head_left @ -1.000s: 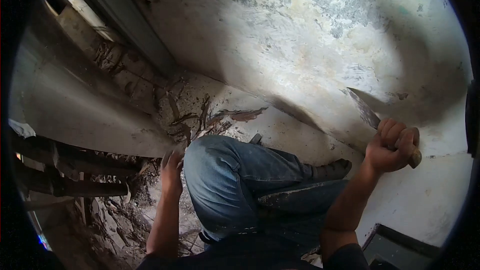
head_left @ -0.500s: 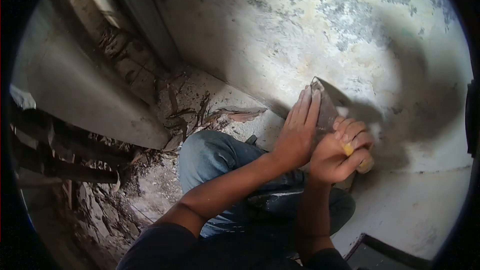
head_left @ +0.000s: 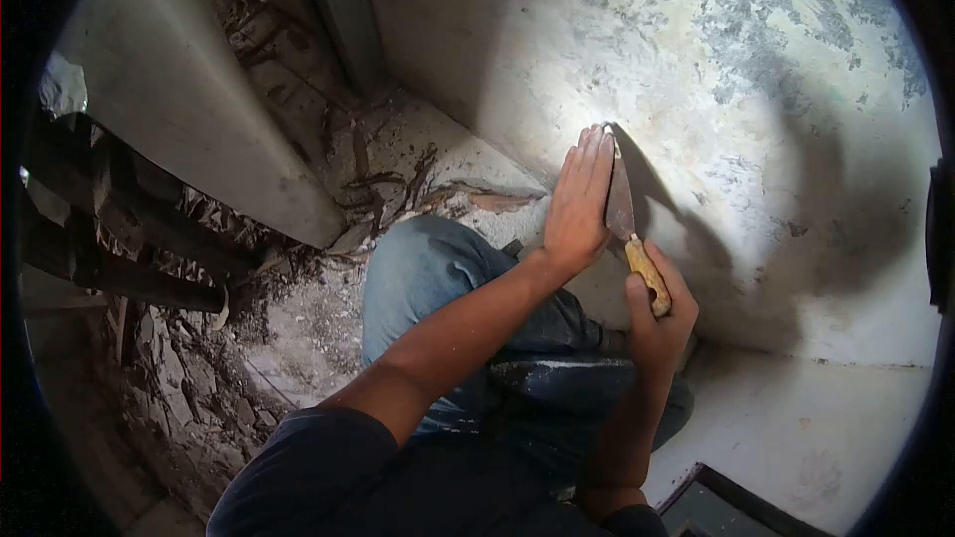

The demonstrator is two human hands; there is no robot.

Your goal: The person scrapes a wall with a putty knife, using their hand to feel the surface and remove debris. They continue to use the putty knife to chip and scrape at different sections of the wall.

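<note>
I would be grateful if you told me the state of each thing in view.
Left hand: open and flat, fingers together, alongside the scraper's blade.
Right hand: closed around the scraper's handle.
Scraper: held with its blade pointing up along the wall, blade discoloured.
Wall: patchy, pale with grey areas, partly shadowed.
Jeans: bent at the knee, marked with white smudges.
Floor debris: broken and scattered.

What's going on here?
The right hand holds a flat-bladed tool by its yellowish handle, blade angled up in front of a patchy wall. The left hand is held out flat, fingers together, alongside the blade. Whether the tip touches the wall isn't clear. The person sits low, one jeans-clad knee raised, with broken debris on the floor to the left.
</note>
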